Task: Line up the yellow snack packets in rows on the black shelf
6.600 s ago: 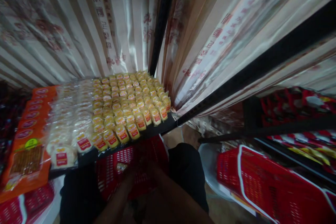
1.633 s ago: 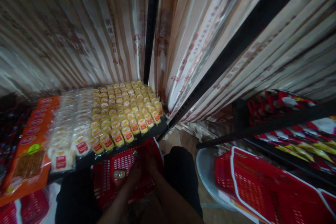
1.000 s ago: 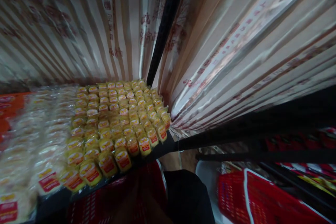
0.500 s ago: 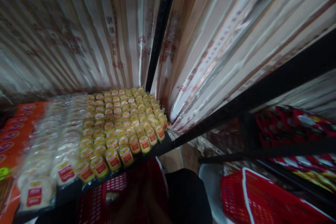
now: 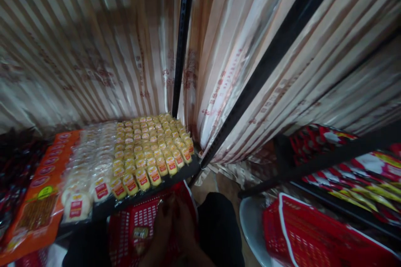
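Low in the head view, my left hand (image 5: 163, 222) and my right hand (image 5: 183, 222) are close together over a red plastic basket (image 5: 123, 221) between my knees. Both look closed, with the fingers drawn in. A small shiny spot shows at the left fingertips, but dimness and blur hide what is held. One small wrapped packet (image 5: 140, 232) lies in the basket, left of my hands. Just beyond the basket, rows of yellow wrapped cakes (image 5: 142, 179) with red labels stand on a dark shelf (image 5: 184, 171).
Left of the cakes are pale round packaged cakes (image 5: 77, 208), orange snack packs (image 5: 44, 200) and dark packets (image 5: 19, 171). Right are another red basket (image 5: 300, 233), a grey tub (image 5: 250, 225) and shelved red packets (image 5: 313, 146). Black posts (image 5: 181, 50) stand before a pleated curtain (image 5: 125, 50).
The view has shifted, bringing more of the left shelf, the basket and my hands into sight. My hands stay together over the basket.
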Motion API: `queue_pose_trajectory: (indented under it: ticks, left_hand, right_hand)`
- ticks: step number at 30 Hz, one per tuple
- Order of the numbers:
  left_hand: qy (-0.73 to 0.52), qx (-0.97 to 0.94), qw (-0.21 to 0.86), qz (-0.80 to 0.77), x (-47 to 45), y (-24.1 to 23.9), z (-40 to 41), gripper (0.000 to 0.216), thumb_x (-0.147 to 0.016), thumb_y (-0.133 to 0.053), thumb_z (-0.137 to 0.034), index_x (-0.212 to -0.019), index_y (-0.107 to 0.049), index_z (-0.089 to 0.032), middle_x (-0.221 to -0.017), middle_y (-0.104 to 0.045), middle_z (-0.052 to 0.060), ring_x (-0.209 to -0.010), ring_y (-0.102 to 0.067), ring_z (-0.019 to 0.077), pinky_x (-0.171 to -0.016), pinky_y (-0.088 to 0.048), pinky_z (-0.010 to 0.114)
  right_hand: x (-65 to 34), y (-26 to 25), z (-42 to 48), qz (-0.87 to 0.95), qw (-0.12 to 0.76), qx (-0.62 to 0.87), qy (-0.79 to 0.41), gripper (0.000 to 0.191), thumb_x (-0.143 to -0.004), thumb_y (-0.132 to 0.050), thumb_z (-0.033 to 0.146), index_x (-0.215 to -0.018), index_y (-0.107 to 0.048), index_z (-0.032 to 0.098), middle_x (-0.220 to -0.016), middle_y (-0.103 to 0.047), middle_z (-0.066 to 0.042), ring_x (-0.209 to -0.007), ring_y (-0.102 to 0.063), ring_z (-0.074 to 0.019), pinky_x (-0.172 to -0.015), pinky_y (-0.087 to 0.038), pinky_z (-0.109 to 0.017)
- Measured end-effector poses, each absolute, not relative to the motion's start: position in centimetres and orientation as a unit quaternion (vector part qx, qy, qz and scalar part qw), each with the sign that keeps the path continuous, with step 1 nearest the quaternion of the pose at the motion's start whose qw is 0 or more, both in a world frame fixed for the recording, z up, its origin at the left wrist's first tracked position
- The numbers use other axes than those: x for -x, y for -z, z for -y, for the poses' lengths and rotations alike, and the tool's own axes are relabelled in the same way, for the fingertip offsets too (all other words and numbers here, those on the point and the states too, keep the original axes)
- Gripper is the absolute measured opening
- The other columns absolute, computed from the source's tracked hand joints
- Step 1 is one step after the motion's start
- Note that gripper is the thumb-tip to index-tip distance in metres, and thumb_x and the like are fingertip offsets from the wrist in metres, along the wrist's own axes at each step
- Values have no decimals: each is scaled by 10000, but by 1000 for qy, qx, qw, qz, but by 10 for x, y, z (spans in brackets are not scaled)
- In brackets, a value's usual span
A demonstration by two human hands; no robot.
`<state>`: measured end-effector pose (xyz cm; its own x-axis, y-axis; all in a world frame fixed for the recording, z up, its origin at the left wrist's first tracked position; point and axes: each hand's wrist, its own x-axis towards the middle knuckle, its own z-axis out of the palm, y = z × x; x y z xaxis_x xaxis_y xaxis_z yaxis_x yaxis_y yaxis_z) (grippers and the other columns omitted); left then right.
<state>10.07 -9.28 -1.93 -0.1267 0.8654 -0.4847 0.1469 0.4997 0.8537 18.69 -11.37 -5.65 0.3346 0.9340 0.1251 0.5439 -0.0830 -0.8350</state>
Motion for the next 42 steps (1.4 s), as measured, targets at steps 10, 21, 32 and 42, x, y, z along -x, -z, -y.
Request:
queue_pose_trajectory:
  ticks: [10, 21, 32, 42]
  left_hand:
    - [-473, -483, 359, -644, -103, -39, 92, 326, -729, -461, -361, -943, -604, -160, -983, -611, 114, -970, -574, 221, -907, -452, 400]
    - [-447, -489, 359, -657, -94, -70, 63, 388, -789, -400, -333, -1082, -566, -139, -1193, -551, 133, -1120, -507, 218, -1029, -360, 408]
    - [-443, -501, 347, -657, -84, -47, 54, 394, -808, -385, -291, -1134, -557, -152, -1233, -561, 115, -1128, -528, 197, -1024, -379, 390]
    - [-428, -567, 258, -655, -77, -42, 54, 358, -819, -359, -316, -1021, -607, -154, -1086, -615, 125, -1037, -559, 219, -961, -426, 431]
  right_hand:
    - [-192, -13, 96, 561, 460, 661, -191, 418, -764, -551, 279, -1173, -575, 197, -1088, -642, -92, -1006, -603, -228, -853, -506, -342]
    - [-171, -43, 52, 567, 495, 633, -182, 432, -778, -487, 194, -1208, -529, 191, -1038, -610, -95, -941, -598, -209, -807, -524, -343]
    - [-167, -39, 40, 549, 522, 619, -209, 239, -764, -462, 169, -983, -552, 205, -938, -596, -61, -800, -615, -173, -670, -545, -292]
    - [-167, -19, 36, 573, 499, 633, -147, 88, -804, -467, 204, -869, -526, 202, -851, -546, -55, -802, -542, -188, -725, -495, -322]
